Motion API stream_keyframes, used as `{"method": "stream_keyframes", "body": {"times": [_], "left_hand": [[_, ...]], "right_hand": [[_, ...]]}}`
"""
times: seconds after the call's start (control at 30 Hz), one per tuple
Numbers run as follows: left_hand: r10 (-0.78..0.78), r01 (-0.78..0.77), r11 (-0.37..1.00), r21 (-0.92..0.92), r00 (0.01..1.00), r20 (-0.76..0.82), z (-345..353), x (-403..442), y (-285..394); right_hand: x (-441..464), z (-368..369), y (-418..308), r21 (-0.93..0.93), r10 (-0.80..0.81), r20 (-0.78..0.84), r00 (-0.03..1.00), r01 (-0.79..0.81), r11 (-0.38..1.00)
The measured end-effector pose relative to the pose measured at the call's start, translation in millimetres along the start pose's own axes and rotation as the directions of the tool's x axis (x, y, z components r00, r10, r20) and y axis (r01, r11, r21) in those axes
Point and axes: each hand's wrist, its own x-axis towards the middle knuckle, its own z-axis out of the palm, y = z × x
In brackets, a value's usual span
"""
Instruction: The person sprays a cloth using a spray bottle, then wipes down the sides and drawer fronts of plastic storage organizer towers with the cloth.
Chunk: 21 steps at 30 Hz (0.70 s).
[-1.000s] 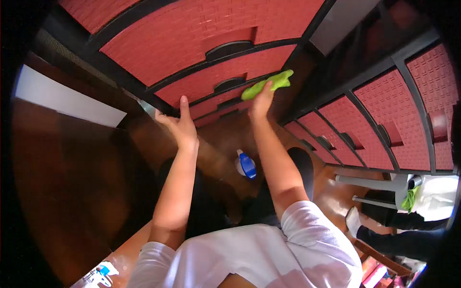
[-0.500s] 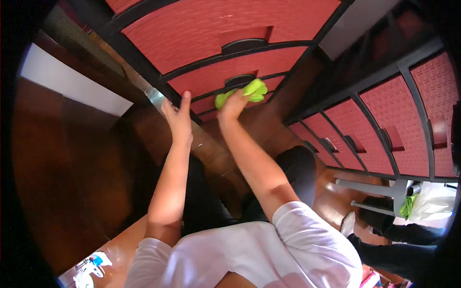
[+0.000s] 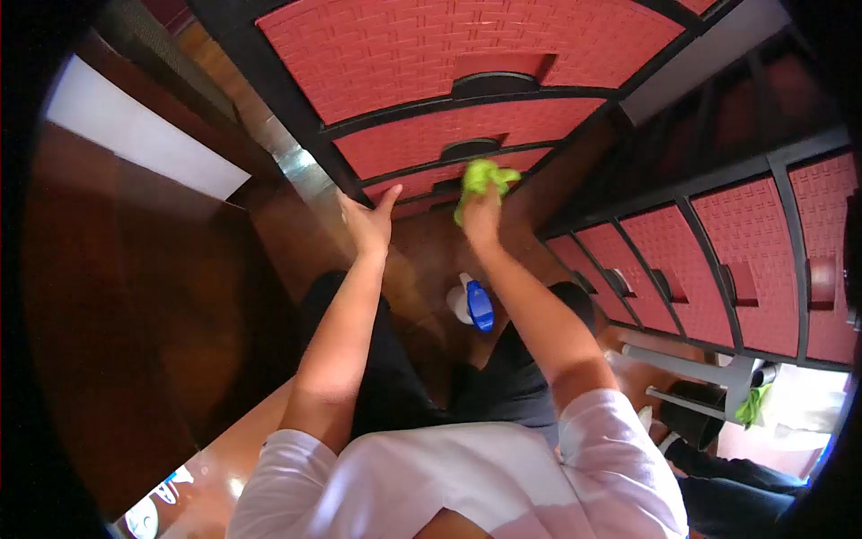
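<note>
Right hand [image 3: 483, 216] has shifted rightward, grip pinching the green cloth [image 3: 486, 173], now right of centre before the lower drawers [image 3: 419, 186]; left hand [image 3: 366, 225] is spread near the cabinet [image 3: 312, 135].

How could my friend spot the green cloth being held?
Find the big red-and-black drawer unit at the picture's top. Near its bottom is the right hand, gripping a crumpled lime cloth. Unlike the other green cloth at far right, it's in a hand.
</note>
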Motion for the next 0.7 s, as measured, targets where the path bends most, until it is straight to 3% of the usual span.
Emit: {"method": "stream_keyframes", "body": {"times": [0.03, 0.1, 0.13, 0.23, 0.27, 0.37, 0.4, 0.43, 0.47, 0.5, 0.53, 0.57, 0.6, 0.63, 0.7], "left_hand": [[-0.047, 0.047, 0.999, -0.016, 0.999, 0.012, 1, -3, 1], [-0.129, 0.13, 0.991, -0.042, 0.991, 0.036, 3, -7, 3], [-0.128, 0.127, 0.988, -0.092, 0.992, 0.0, 11, -10, -6], [-0.214, 0.198, 0.956, -0.217, 0.975, -0.055, 32, -36, -22], [-0.272, 0.253, 0.936, -0.244, 0.961, -0.044, 35, -40, -20], [-0.385, 0.389, 0.875, -0.286, 0.92, 0.075, 26, -32, -19], [-0.412, 0.432, 0.855, -0.287, 0.902, 0.129, 19, -26, -20], [-0.341, 0.361, 0.894, -0.265, 0.933, 0.119, 15, -21, -17], [-0.269, 0.289, 0.927, -0.24, 0.956, 0.112, 11, -17, -12], [-0.198, 0.218, 0.952, -0.213, 0.974, 0.111, 5, -13, -9], [-0.249, 0.271, 0.955, -0.124, 0.954, 0.168, 2, -8, -5], [-0.311, 0.341, 0.928, -0.153, 0.931, 0.189, 2, -7, 1], [-0.372, 0.41, 0.894, -0.181, 0.904, 0.211, 2, -6, 13], [-0.431, 0.479, 0.853, -0.206, 0.871, 0.236, 3, -8, 19], [-0.424, 0.474, 0.855, -0.21, 0.873, 0.241, 6, -9, 15]], "right_hand": [[-3, 7, 3, -0.152, -0.198, 0.092, 0.976, 0.21, 0.966], [-6, 24, 5, -0.359, -0.504, 0.342, 0.793, 0.606, 0.71], [-2, 19, 7, -0.355, -0.46, 0.418, 0.783, 0.607, 0.711], [17, -24, 20, -0.273, -0.577, 0.564, 0.591, 0.793, 0.544], [23, -33, 20, -0.307, -0.521, 0.581, 0.625, 0.761, 0.571], [5, -17, 21, -0.301, -0.531, 0.412, 0.74, 0.661, 0.688], [4, -11, 35, -0.19, -0.515, 0.514, 0.686, 0.676, 0.712], [-10, -7, 44, -0.056, -0.478, 0.539, 0.693, 0.596, 0.801], [-8, -2, 69, -0.235, -0.281, 0.634, 0.72, 0.526, 0.818], [-6, -8, 84, -0.205, -0.098, 0.588, 0.803, 0.265, 0.942], [-5, -15, 92, -0.147, 0.089, 0.518, 0.851, -0.015, 0.989], [-1, -26, 100, 0.231, 0.316, 0.401, 0.86, -0.429, 0.873], [1, -36, 100, 0.591, 0.543, 0.373, 0.752, -0.644, 0.486], [10, -48, 80, 0.659, 0.694, 0.227, 0.683, -0.632, 0.407], [27, -42, 81, 0.863, 0.579, 0.134, 0.805, -0.381, 0.331]]}}
